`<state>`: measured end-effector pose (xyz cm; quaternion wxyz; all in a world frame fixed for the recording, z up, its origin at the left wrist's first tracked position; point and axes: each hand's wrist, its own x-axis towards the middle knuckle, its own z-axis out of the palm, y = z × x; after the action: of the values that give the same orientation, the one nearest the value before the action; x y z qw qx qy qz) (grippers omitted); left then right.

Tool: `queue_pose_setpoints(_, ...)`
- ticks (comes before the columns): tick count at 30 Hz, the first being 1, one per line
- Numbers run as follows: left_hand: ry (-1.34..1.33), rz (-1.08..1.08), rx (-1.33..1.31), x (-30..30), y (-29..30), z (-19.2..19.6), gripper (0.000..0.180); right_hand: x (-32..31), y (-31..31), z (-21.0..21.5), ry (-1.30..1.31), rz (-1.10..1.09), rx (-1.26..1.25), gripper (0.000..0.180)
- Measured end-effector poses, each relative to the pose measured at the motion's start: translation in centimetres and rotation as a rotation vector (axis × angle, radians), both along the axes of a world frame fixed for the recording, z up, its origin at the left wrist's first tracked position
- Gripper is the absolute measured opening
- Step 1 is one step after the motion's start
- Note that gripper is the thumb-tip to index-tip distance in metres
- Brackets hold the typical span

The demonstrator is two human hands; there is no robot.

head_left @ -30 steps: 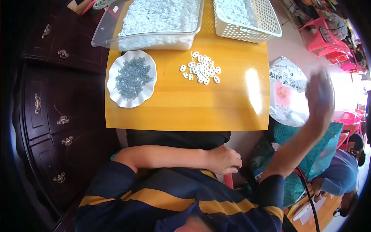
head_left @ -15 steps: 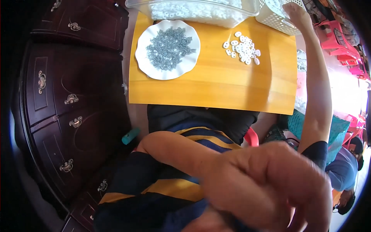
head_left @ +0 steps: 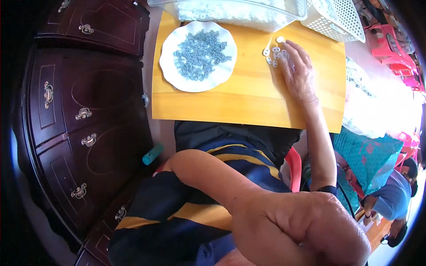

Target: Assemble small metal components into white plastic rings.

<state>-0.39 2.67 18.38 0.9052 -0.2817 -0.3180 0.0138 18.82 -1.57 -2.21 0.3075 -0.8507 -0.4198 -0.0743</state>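
My right hand (head_left: 300, 76) lies on the table with its fingers stretched out over a small group of white oval plastic pieces with holes (head_left: 276, 49). It covers some of them; whether it pinches any is not visible. My left forearm crosses my body, and my left hand (head_left: 301, 226) is curled closed close to the camera at lower right. What it may hold is hidden. To the left on the table stands a white scalloped plate (head_left: 171, 73) with many small grey metal pieces (head_left: 199, 55), thin and short like springs or screws.
A clear plastic bin (head_left: 293, 17) full of white pieces stands at the table's far edge, beside a white perforated basket (head_left: 346, 24). Dark wooden cabinets (head_left: 106, 88) line the left. A teal bag (head_left: 368, 155) and another person (head_left: 395, 195) are at right.
My right hand has come from the basket down to the white pieces on the table. My left hand stays curled and has shifted slightly lower.
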Motion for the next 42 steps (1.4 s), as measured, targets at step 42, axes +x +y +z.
queue_pose_setpoints(42,0.36,1.43,2.976,2.1,25.0,-18.9,0.01,-5.7,-3.5,0.5,0.056,-0.12,0.135,0.026)
